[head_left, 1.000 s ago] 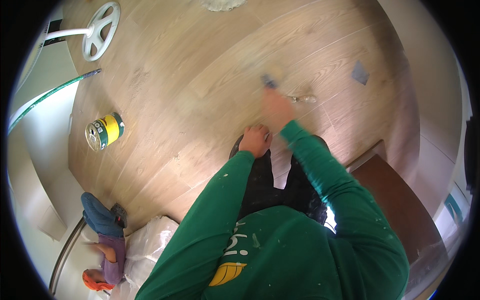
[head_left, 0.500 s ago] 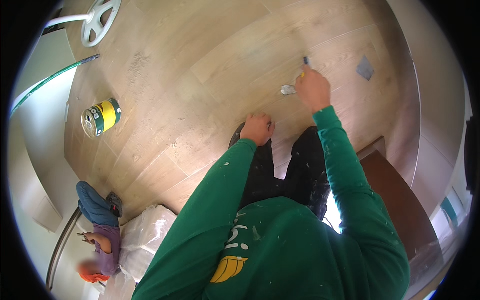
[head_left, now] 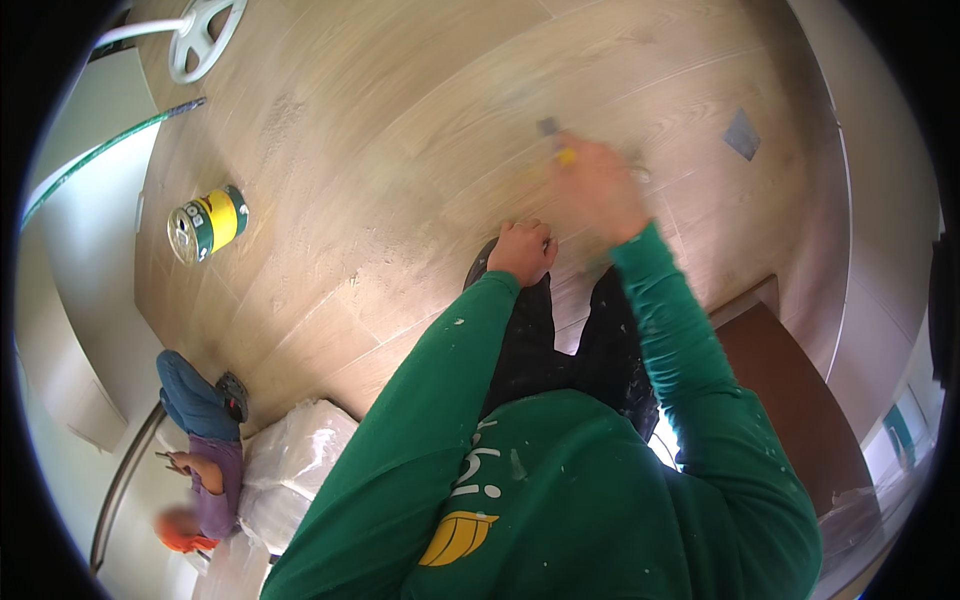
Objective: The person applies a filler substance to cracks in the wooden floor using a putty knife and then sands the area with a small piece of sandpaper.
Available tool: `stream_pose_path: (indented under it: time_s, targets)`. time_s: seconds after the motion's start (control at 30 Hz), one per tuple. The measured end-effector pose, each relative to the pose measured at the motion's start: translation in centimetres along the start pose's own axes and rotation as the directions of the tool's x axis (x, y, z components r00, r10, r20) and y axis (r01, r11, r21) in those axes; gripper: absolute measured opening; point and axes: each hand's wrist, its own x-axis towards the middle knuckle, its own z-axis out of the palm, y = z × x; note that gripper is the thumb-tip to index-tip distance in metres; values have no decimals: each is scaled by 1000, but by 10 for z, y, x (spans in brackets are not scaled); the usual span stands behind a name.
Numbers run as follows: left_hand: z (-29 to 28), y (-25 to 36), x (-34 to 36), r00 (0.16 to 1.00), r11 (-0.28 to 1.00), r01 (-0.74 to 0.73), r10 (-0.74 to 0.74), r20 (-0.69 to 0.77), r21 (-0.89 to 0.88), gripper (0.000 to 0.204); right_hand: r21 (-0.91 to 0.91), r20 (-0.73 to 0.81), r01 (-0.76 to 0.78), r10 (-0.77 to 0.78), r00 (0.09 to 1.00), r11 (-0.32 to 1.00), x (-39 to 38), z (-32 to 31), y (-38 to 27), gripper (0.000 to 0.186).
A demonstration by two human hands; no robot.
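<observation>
My right hand [head_left: 600,185], blurred by motion, is closed around a scraper [head_left: 552,136] with a yellow part near the grip and a small grey blade. It is low over the wood-look floor [head_left: 430,120], in front of my knees; whether the blade touches the floor is unclear. A small pale piece [head_left: 641,175] shows beside that hand, mostly hidden by it. On my left knee rests my left hand [head_left: 522,250], its fingers laid over the dark trousers with nothing visible in them.
A flat grey square [head_left: 742,135] lies on the floor at the right. Far left are a green and yellow can [head_left: 208,224], a green hose [head_left: 110,155] and a white spoked base [head_left: 205,40]. A person [head_left: 205,440] sits lower left, beside a plastic-wrapped bundle [head_left: 295,465]. Brown furniture [head_left: 790,390] stands right.
My right hand has swept left with the scraper, its blade turning leftward. The pale piece, earlier left of the hand, now shows on its right. My left hand stays on the knee.
</observation>
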Motion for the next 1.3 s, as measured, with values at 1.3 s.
stream_pose_path:
  time_s: [1.3]
  targets:
    - [11,3,-10,996,1000,-4,5,-88,3,27,72,-316,-277,285,905,958,-108,-69,152,36]
